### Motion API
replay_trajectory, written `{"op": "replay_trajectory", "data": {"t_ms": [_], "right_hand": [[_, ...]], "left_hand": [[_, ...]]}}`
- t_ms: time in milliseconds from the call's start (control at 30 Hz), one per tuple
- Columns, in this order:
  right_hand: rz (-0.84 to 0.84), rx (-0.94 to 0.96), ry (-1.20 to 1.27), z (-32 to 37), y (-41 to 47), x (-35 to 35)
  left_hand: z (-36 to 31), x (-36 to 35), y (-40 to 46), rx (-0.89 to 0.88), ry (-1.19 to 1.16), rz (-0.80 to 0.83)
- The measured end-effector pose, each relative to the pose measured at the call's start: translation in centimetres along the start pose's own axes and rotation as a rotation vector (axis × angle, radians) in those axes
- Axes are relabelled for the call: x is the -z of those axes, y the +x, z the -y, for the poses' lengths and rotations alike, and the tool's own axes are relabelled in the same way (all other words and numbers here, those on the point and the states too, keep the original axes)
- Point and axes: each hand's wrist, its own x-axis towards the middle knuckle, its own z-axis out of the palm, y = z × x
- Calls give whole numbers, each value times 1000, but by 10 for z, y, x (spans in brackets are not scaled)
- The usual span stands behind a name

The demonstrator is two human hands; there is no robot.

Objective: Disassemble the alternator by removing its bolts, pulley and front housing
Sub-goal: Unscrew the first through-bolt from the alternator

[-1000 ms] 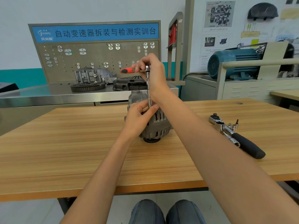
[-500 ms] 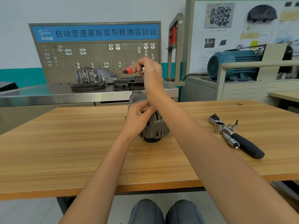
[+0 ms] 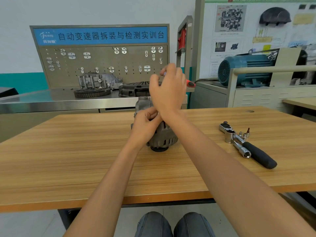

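Grey alternator standing pulley-down at centre of the wooden worktop, left hand gripping its top, right hand above curled round a small red-handled ratchet, black-handled ratchet and sockets at right.

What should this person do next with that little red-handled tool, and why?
Probably swing the red-handled ratchet back for another turn. The right hand grips it above the alternator, its thin shaft stands upright into the top, and the left hand steadies the housing, so the bolt looks not yet out.
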Motion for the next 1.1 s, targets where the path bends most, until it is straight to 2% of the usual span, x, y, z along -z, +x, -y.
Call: {"op": "replay_trajectory", "data": {"t_ms": [167,300,400,500,633,733,867,933,1000,1100], "right_hand": [[73,-74,223,-8,3,5],[110,-46,349,-5,4,6],[245,-29,485,0,7,8],[391,-102,659,14,9,8],[352,-216,740,19,10,6],[309,-147,655,14,6,6],[152,87,29,14,-5,1],[69,136,-155,16,-11,-2],[16,124,-93,19,-12,-1],[38,40,28,20,-9,0]], "left_hand": [[1,3,1,13,-21,31],[0,4,1,21,-25,61],[2,6,2,33,-32,77],[3,7,3,44,-39,75],[4,7,3,69,-35,79],[5,7,3,65,-12,68],[11,6,3,87,69,-54],[13,5,5,95,84,-79],[14,3,5,88,80,-94],[15,-2,4,52,109,-157]]}}
